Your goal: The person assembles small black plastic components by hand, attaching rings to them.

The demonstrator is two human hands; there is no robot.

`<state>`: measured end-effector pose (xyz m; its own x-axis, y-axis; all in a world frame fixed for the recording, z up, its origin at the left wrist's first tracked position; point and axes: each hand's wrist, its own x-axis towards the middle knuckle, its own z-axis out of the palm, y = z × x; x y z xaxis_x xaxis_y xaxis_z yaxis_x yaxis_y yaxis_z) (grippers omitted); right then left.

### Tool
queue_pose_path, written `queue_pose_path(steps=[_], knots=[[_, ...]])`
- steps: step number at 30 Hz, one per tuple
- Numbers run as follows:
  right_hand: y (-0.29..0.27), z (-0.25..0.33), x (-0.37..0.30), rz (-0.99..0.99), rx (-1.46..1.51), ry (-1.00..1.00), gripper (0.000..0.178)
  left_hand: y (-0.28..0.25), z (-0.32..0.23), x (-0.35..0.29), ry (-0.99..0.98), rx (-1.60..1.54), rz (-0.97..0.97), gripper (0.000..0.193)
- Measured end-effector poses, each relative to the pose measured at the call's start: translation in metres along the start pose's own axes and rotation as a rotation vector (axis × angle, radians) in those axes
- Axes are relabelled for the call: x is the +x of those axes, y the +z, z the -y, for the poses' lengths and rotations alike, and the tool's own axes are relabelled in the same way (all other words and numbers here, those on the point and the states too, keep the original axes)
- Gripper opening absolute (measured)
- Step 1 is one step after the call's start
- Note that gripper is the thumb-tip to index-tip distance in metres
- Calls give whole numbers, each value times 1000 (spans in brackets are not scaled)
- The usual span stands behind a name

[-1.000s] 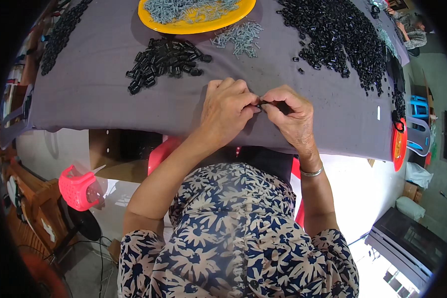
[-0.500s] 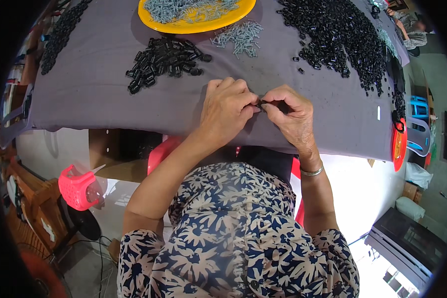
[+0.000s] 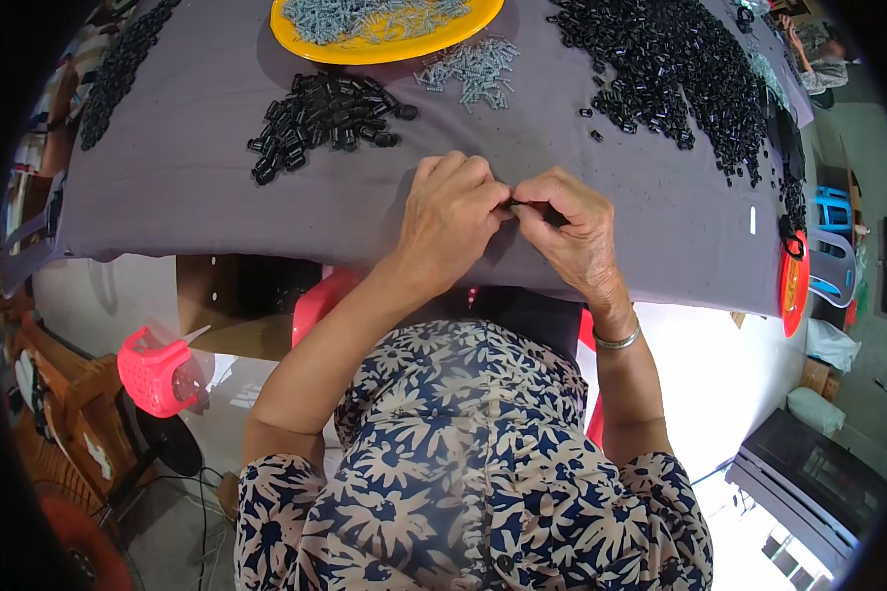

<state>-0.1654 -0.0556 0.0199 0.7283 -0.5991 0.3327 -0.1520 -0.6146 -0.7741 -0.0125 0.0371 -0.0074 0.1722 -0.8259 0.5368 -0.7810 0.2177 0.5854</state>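
Both hands meet over the near part of the grey cloth-covered table (image 3: 197, 212). My left hand (image 3: 450, 212) is closed, its thumb and fingertips pinching one side of a small black piece (image 3: 511, 204). From the other side my right hand (image 3: 570, 222) pinches the same piece; the fingers cover most of it. Beyond my left hand lies a pile of black plastic parts (image 3: 320, 123). Farther off, a small heap of silvery screws (image 3: 475, 71) rests beside a yellow plate (image 3: 384, 51) that holds more screws.
A large spread of small black parts (image 3: 660, 69) covers the far right of the table, with another black pile (image 3: 128, 69) at far left. A red plate (image 3: 794, 286) is by the right edge. A pink plastic chair (image 3: 158, 377) stands lower left. Another person (image 3: 818, 64) sits far right.
My right hand has shifted slightly left, closer to my left hand, and its fingers have closed in on the small black piece. My left hand has hardly moved.
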Motion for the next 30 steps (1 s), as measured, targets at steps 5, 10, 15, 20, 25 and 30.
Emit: queue_pose_path(steps=[5, 10, 15, 20, 25, 30], knots=[[4, 3, -2, -33, -59, -21, 19, 0, 3, 1, 4, -16, 11, 15], [-2, 3, -1, 17, -80, -65, 19, -5, 6, 4, 55, -58, 86, 15], [1, 7, -3, 3, -128, -78, 19, -8, 7, 5, 66, -79, 118, 15], [1, 7, -4, -3, -141, -96, 20, -8, 8, 6, 58, -88, 141, 15], [1, 5, -3, -13, -153, -113, 21, -22, 14, 11, 26, -231, 300, 19], [-4, 9, 0, 58, -174, -133, 19, -26, 6, 13, -54, -302, 262, 32]])
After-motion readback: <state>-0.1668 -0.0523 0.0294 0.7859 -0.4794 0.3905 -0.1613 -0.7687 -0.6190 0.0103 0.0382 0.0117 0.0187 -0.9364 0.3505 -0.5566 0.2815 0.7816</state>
